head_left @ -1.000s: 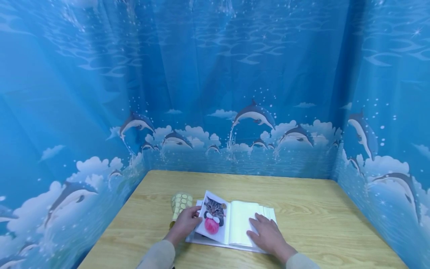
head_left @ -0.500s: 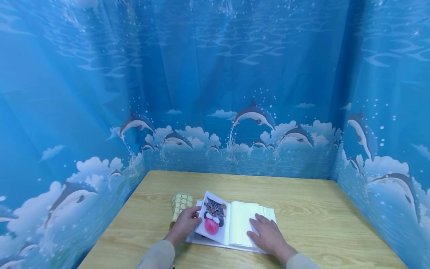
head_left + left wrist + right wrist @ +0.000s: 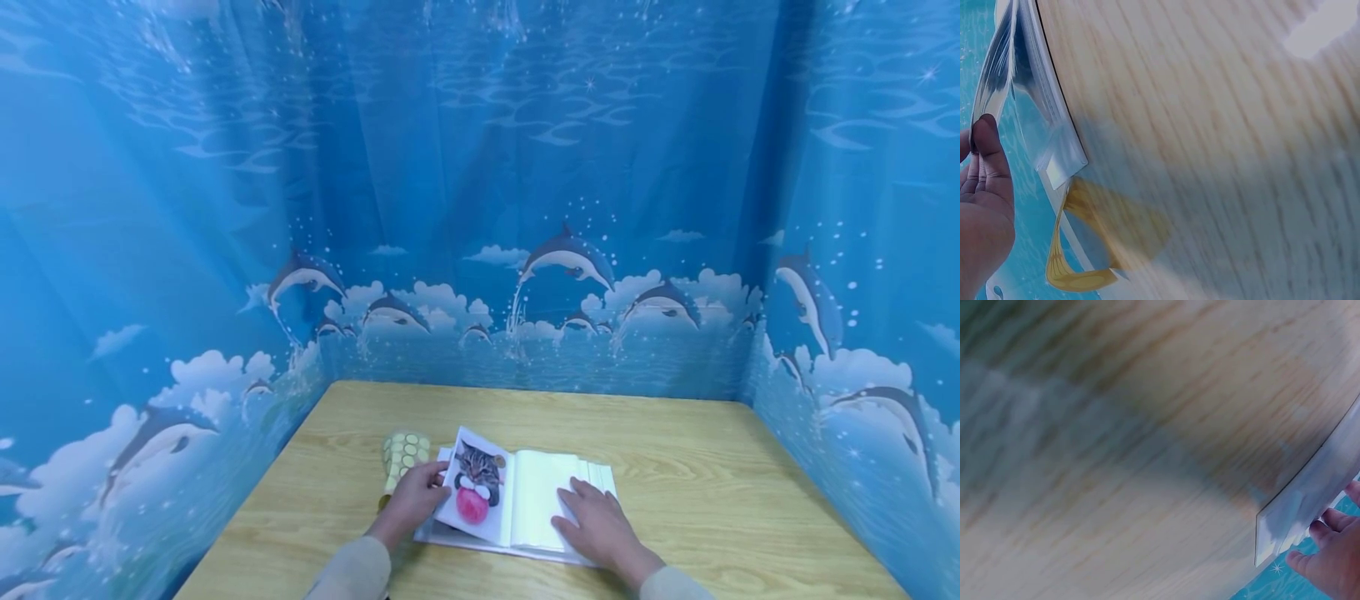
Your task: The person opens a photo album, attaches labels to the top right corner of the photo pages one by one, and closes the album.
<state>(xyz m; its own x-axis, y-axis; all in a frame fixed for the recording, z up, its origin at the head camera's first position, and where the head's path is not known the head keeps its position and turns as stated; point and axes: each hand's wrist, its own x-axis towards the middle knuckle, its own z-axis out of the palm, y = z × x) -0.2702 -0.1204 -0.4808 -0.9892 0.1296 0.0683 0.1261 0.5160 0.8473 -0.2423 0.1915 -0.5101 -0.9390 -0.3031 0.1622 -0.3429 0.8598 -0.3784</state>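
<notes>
A white photo album (image 3: 536,500) lies open on the wooden table, its right side showing blank pages. On the left, a raised leaf carries a cat picture (image 3: 480,475) with a pink fluffy ball in it. My left hand (image 3: 415,498) holds that leaf by its outer edge; the left wrist view shows the thumb of the hand (image 3: 988,187) against one face and fingers behind. My right hand (image 3: 596,521) rests with spread fingers on the right page. In the right wrist view, the fingertips of the hand (image 3: 1335,550) touch the album (image 3: 1310,494) near its edge.
A pale yellow-green item with a circle pattern (image 3: 406,450) lies just left of the album, partly behind the left hand. In the left wrist view a curled yellow strip (image 3: 1082,279) lies by the album corner. Blue dolphin-print curtains (image 3: 480,333) enclose the wooden table (image 3: 712,483).
</notes>
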